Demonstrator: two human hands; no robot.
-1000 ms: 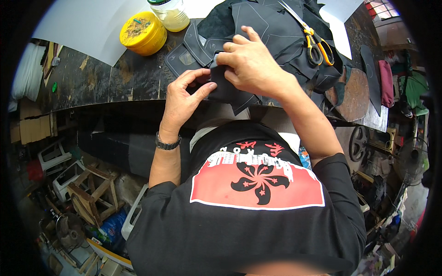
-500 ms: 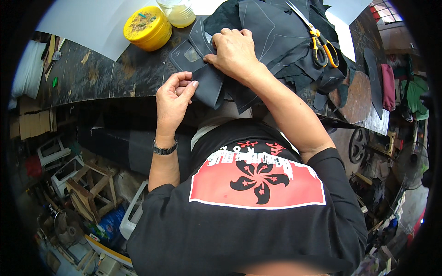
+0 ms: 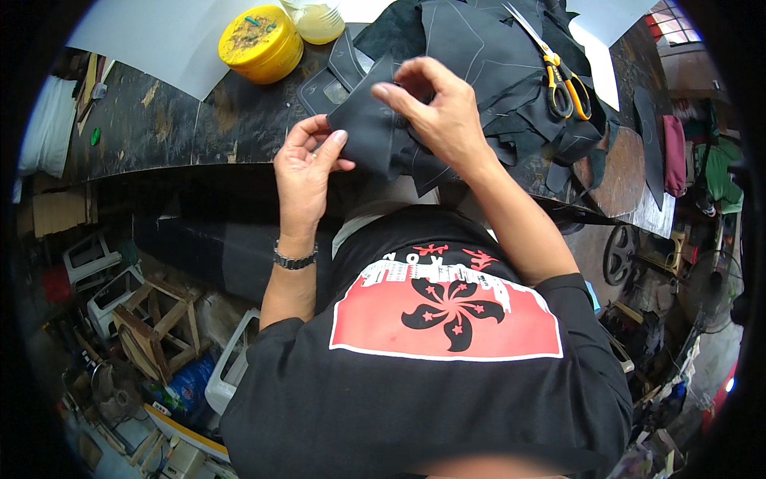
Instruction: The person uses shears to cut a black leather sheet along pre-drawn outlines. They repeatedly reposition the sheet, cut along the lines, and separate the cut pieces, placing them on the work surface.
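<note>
My left hand (image 3: 307, 164) and my right hand (image 3: 439, 108) both grip a cut piece of black leather (image 3: 369, 128), lifted off the dark worktable (image 3: 199, 132). The left hand pinches its left edge between thumb and fingers. The right hand holds its upper right part from above. Behind the piece lies a pile of black leather pieces (image 3: 479, 48) with chalk lines on them. A wristwatch (image 3: 294, 259) sits on my left wrist.
A yellow round tub (image 3: 260, 44) and a clear jar (image 3: 317, 20) stand at the table's back left on a white sheet (image 3: 152, 36). Yellow-handled scissors (image 3: 558, 68) lie on the pile at right. Wooden stools, white plastic stools and clutter fill the floor at left.
The black leather piece has been lifted off the table edge and raised between both hands. My right hand moved up off the pile and now pinches the piece.
</note>
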